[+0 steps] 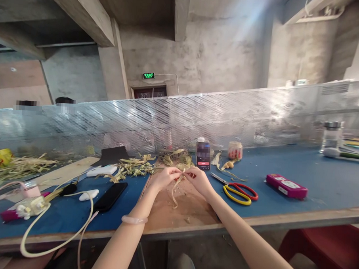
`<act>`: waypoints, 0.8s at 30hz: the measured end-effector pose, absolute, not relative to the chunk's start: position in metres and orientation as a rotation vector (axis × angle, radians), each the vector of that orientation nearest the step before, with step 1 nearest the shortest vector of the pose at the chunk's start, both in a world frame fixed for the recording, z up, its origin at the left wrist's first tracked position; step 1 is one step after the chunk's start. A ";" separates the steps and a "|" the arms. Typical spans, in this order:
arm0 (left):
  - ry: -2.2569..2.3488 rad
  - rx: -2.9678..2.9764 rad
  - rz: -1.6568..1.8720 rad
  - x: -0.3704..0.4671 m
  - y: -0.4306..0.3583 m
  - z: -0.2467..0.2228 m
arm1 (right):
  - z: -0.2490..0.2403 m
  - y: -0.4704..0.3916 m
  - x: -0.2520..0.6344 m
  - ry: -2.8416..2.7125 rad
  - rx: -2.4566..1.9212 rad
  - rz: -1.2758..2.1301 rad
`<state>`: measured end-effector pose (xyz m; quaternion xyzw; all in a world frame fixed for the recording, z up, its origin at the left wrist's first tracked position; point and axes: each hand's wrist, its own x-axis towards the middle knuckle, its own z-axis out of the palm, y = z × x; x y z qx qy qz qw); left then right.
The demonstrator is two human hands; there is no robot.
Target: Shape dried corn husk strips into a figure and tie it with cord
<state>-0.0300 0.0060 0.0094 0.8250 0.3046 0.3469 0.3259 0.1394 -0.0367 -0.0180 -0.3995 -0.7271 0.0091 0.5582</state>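
My left hand (pixel 165 178) and my right hand (pixel 199 181) meet over a brown board on the table. Fingertips of both hands are pinched on a pale dried husk strip (pixel 173 193), whose curled tail hangs down toward the board (pixel 181 218). The part between the fingers is mostly hidden. Just beyond my hands lies a heap of dry husks (pixel 177 157). Scissors (pixel 239 194) with one red and one yellow handle lie right of my right hand. A pale knotted husk piece (pixel 228 165) rests behind them.
A lit phone (pixel 203 156) stands upright ahead, beside a jar (pixel 235 151). Rightward lies a magenta pack (pixel 286 186). At left are a black phone (pixel 111 197), a looping cable (pixel 57 251) and husk scraps (pixel 133 167). A perforated metal screen (pixel 198 115) runs behind the table.
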 end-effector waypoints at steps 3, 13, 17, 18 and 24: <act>0.803 2.168 0.870 -0.030 0.007 0.008 | -0.019 -0.037 0.140 -1.733 -0.955 -0.011; 0.810 2.208 0.841 -0.026 0.008 0.005 | -0.025 -0.039 0.144 -1.893 -0.953 -0.210; 0.821 2.202 0.870 -0.025 0.010 0.004 | -0.023 -0.042 0.144 -1.915 -0.964 -0.268; 0.827 2.199 0.876 -0.025 0.011 0.004 | -0.023 -0.043 0.143 -1.917 -0.966 -0.280; 0.824 2.196 0.882 -0.023 0.013 0.001 | -0.022 -0.044 0.143 -1.935 -0.991 -0.363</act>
